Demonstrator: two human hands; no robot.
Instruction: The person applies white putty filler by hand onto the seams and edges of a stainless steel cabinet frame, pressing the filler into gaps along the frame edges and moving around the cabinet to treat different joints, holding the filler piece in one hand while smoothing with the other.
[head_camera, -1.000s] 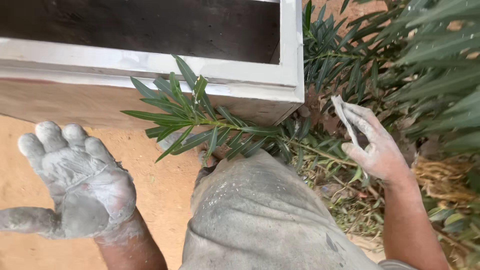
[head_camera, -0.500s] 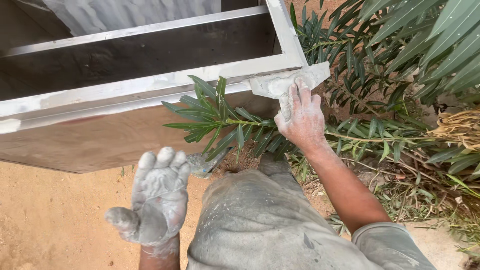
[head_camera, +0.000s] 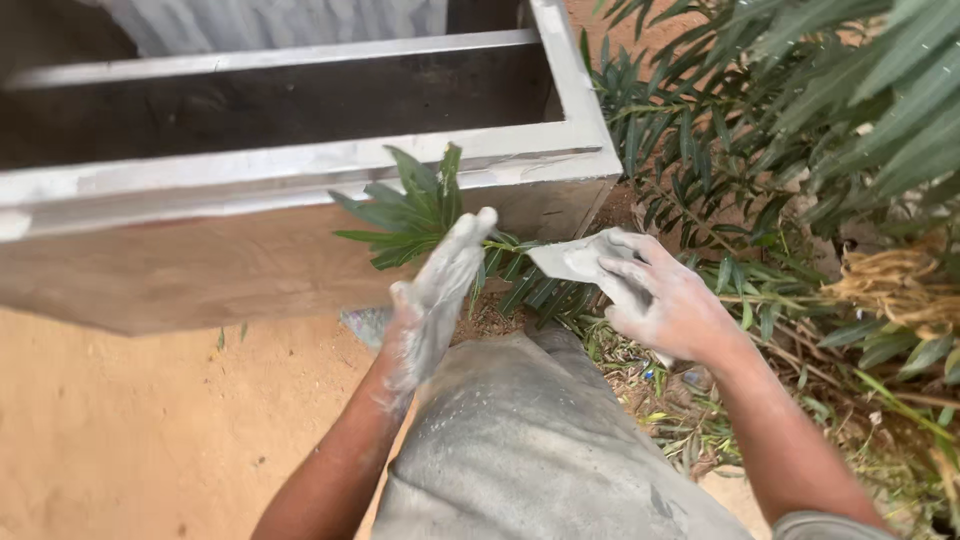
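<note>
My right hand (head_camera: 662, 298) is coated in grey-white dust and grips a flat grey sheet (head_camera: 572, 260), likely sandpaper, below the corner of a white-painted frame (head_camera: 300, 170). My left hand (head_camera: 435, 295) is also dusty, fingers straight and together, held edge-on just left of the sheet without touching it. A leafy green sprig (head_camera: 415, 205) stands behind both hands against the frame. My dusty grey trouser leg (head_camera: 530, 450) fills the bottom centre.
The frame rests on a brown wooden panel (head_camera: 200, 275). Sandy orange ground (head_camera: 130, 440) lies to the left. Dense green shrubs (head_camera: 800, 120) and dry grass (head_camera: 890, 290) crowd the right side.
My right hand has come down off the frame's corner with the sheet. My left hand has risen and turned edge-on, close to the right hand.
</note>
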